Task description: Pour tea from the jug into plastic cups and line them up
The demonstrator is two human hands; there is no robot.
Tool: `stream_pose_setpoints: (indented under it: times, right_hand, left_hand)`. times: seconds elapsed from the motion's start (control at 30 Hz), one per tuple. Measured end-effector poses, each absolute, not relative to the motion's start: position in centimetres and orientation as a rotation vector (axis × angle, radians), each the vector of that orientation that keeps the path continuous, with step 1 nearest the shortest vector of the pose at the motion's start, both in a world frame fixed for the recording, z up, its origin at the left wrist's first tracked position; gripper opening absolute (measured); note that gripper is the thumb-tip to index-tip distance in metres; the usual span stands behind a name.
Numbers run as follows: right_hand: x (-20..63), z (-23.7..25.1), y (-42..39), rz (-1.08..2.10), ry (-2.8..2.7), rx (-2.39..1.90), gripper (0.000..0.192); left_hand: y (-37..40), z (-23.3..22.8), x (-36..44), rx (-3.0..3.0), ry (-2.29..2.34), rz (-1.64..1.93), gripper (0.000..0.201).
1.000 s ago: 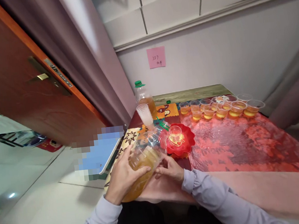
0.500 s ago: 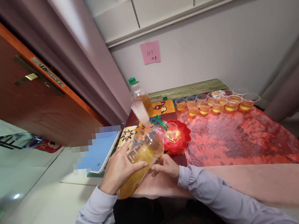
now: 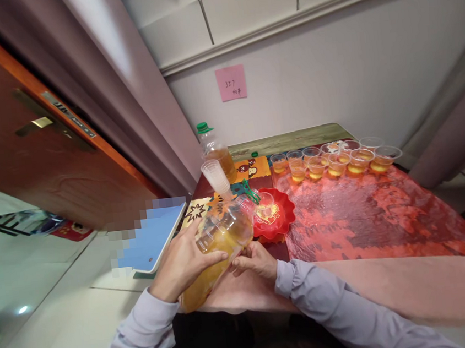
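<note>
Both hands hold a large clear plastic bottle [image 3: 218, 253] of yellow liquid, tilted with its neck up and to the right. My left hand [image 3: 183, 259] wraps around its left side, thumb across the front. Underneath, near the shoulder, my right hand [image 3: 256, 260] supports it with curled fingers. The bottle's mouth, with a green handle [image 3: 251, 191] by it, is over a clear plastic cup [image 3: 265, 199] on a red scalloped plate [image 3: 283, 221]. Behind the bottle leans a stack of clear plastic cups [image 3: 215, 176]. Whether liquid is flowing I cannot tell.
Two rows of cups [image 3: 335, 164] with amber drink stand at the back right of the red-covered table [image 3: 345, 223]. A second bottle [image 3: 218, 156] with a green cap is at the back left, near a loose green cap [image 3: 254, 154]. A wooden door [image 3: 46, 138] is at left.
The view has shifted slightly. Both hands keep their hold on the bottle, and its tilt looks almost the same.
</note>
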State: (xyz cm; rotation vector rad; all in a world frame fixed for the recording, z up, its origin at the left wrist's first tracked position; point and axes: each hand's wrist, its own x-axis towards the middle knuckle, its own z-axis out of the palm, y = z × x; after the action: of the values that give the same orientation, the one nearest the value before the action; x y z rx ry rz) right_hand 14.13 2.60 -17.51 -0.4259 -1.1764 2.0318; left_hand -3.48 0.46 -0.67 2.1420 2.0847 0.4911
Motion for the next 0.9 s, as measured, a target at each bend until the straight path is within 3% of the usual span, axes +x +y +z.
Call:
stream_pose_setpoints:
  times: [0.9]
  right_hand:
    - [14.0, -17.8, 2.8, 2.053, -1.165, -0.450, 0.066]
  left_hand:
    - [1.5, 2.9, -1.2, 2.048, 1.937, 0.319, 0.083]
